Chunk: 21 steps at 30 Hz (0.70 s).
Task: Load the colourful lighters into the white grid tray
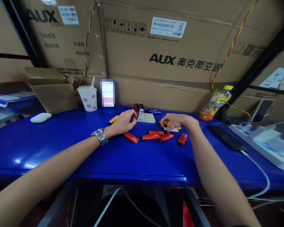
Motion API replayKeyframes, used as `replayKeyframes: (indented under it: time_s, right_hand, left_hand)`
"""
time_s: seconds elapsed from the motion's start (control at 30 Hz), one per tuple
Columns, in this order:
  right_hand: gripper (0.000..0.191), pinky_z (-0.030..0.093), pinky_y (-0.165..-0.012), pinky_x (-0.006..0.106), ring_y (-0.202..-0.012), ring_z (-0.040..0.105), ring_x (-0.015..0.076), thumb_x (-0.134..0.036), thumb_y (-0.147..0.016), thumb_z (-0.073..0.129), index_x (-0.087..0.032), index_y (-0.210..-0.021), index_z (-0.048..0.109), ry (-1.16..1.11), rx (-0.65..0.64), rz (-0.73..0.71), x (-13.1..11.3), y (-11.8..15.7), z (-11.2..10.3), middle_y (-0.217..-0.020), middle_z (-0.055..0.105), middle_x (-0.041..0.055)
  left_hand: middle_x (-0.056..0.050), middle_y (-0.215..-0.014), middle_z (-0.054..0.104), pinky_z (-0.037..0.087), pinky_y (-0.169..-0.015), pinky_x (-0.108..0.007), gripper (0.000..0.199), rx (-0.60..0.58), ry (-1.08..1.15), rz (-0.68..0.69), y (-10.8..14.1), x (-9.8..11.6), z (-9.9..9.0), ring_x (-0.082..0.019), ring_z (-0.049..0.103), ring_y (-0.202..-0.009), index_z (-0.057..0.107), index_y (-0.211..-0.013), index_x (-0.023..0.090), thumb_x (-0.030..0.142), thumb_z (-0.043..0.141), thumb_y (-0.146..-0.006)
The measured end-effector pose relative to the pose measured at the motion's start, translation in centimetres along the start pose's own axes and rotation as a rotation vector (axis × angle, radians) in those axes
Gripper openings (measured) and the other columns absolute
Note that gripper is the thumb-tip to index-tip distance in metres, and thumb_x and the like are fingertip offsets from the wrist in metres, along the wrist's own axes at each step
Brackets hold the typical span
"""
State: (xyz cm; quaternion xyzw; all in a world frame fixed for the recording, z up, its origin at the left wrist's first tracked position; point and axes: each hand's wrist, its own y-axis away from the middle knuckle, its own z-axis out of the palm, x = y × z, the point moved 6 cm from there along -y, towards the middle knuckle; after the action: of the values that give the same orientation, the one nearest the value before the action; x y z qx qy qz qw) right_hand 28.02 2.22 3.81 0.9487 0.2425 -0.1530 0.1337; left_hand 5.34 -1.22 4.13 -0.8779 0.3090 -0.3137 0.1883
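Note:
My left hand (124, 122), with a metal watch on the wrist, is closed at the left end of a pale slotted tray (148, 118). Its curled fingers touch the red lighter (136, 113) standing there; exactly what they grip is hidden. Beside that stands a white lighter (140, 113), with several black tops behind. My right hand (174, 120) reaches down right of the tray, its bent fingers on the end of a lying white lighter (174, 129). A yellow lighter (178, 128) lies against it. Between and in front of the hands lie several red lighters (150, 137).
Another yellow lighter (113, 119) lies behind my left wrist. At the back of the blue table (132, 164) stand a paper cup (88, 99), a lit screen (107, 93) and a tilted drink bottle (215, 104). A black phone (227, 138) and power strip (262, 145) lie right.

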Motion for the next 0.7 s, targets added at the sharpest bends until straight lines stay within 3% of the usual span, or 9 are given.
replayKeyframes:
  time_s: [0.17,0.3,0.4,0.53,0.63,0.7]
  right_hand:
    - [0.017,0.046,-0.059,0.029,-0.068,0.061,0.0168,-0.023,-0.066,0.069,-0.020,-0.082,0.062,-0.270,0.150,-0.156,-3.0,0.2,-0.7,-0.075,0.068,0.0023]
    - [0.029,0.046,-0.057,0.029,-0.065,0.059,0.0161,-0.035,-0.077,0.064,-0.020,-0.098,0.055,-0.553,0.280,-0.205,-4.6,-0.1,-1.0,-0.070,0.066,0.0016]
    - [0.028,0.042,-0.051,0.026,-0.059,0.054,0.0135,-0.038,-0.079,0.064,-0.017,-0.096,0.058,-0.595,0.448,-0.202,-4.5,-0.7,-1.2,-0.069,0.062,0.0015]
    - [0.027,0.045,-0.051,0.027,-0.060,0.054,0.0127,-0.043,-0.084,0.058,-0.017,-0.089,0.056,-0.616,0.579,-0.181,-3.6,-1.5,-0.8,-0.072,0.058,0.0023]
    - [0.028,0.049,-0.051,0.028,-0.060,0.057,0.0137,-0.046,-0.086,0.055,-0.023,-0.097,0.043,-0.791,0.591,-0.146,-3.0,-1.9,-0.1,-0.078,0.057,0.0004]
    - [0.031,0.044,-0.045,0.027,-0.054,0.056,0.0136,-0.049,-0.087,0.052,-0.026,-0.102,0.037,-0.864,0.570,-0.103,-2.8,-2.2,0.4,-0.077,0.058,-0.0012]
  left_hand:
    - [-0.004,-0.080,0.063,0.044,-0.067,-0.030,0.007,0.002,-0.005,0.000,0.0,0.0,0.0,-0.015,0.057,-0.069,0.053,-0.082,0.019,0.014,0.052,-0.077]
    - [-0.004,-0.081,0.063,0.044,-0.066,-0.030,0.008,-0.005,-0.012,0.002,0.0,0.0,0.0,-0.014,0.056,-0.068,0.053,-0.083,0.019,0.014,0.052,-0.076]
    - [-0.004,-0.081,0.063,0.043,-0.066,-0.030,0.009,-0.015,-0.009,0.005,0.0,0.1,0.0,-0.014,0.056,-0.067,0.054,-0.083,0.018,0.013,0.052,-0.076]
    - [-0.004,-0.080,0.063,0.043,-0.065,-0.030,0.010,-0.011,0.002,0.017,0.0,0.1,0.0,-0.014,0.056,-0.067,0.054,-0.083,0.018,0.012,0.052,-0.075]
    - [-0.005,-0.081,0.063,0.043,-0.066,-0.030,0.009,-0.011,-0.008,0.024,0.0,0.0,0.1,-0.015,0.056,-0.068,0.054,-0.083,0.018,0.013,0.051,-0.076]
    - [-0.005,-0.081,0.063,0.043,-0.066,-0.030,0.009,-0.017,-0.021,0.029,0.0,0.0,0.2,-0.015,0.057,-0.069,0.054,-0.083,0.018,0.013,0.051,-0.077]
